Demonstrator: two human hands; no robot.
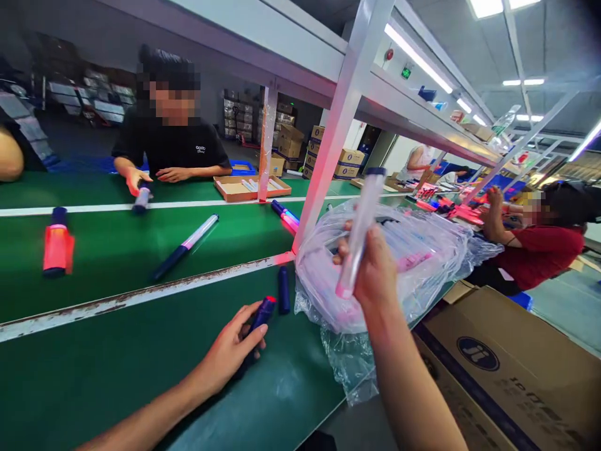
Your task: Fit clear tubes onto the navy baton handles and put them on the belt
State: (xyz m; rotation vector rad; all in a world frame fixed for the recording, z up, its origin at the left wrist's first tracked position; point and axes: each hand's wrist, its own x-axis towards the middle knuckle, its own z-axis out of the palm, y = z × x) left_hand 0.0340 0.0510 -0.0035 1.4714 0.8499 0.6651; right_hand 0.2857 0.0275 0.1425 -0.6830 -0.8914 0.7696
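Observation:
My left hand (235, 344) is wrapped round a dark blue flashlight handle (263, 315) with a red glow at its top end, low over the green table. In my right hand (378, 269) is a clear plastic tube (361, 232) with a dark cap at its upper end, held tilted and slightly blurred. Behind it lies a large clear plastic bag (323, 288) full of similar tubes. Between my left hand and the bag, another dark blue handle (283, 290) stands or lies on the table; I cannot tell which.
A white-edged metal strip (141, 296) divides the table from a green belt (113, 238) carrying several light wands (188, 245). A shelf post (328, 125) rises beside the bag. A large carton (511, 357) stands at right. Co-workers sit across (173, 147) and at right (539, 250).

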